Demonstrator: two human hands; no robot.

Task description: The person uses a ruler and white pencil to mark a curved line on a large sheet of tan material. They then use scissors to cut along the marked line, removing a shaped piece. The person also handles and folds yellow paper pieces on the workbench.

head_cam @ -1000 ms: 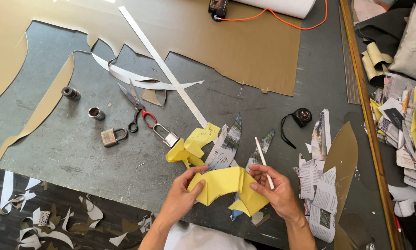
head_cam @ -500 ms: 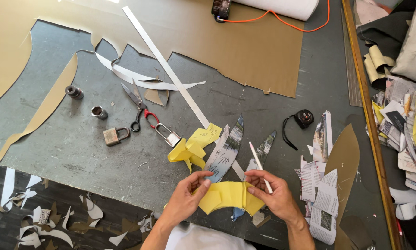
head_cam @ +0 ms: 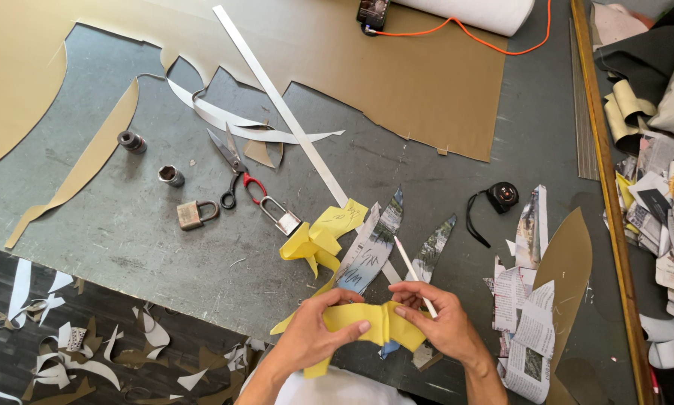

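Head view: I see left hand and right hand both clamped on yellow paper piece | piece held just below scissors, nearer me, above grey surface | white pencil tucked in right hand

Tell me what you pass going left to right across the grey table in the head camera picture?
Dark socket → silver socket → brass padlock → scissors → silver padlock → yellow paper scraps → black tape measure.
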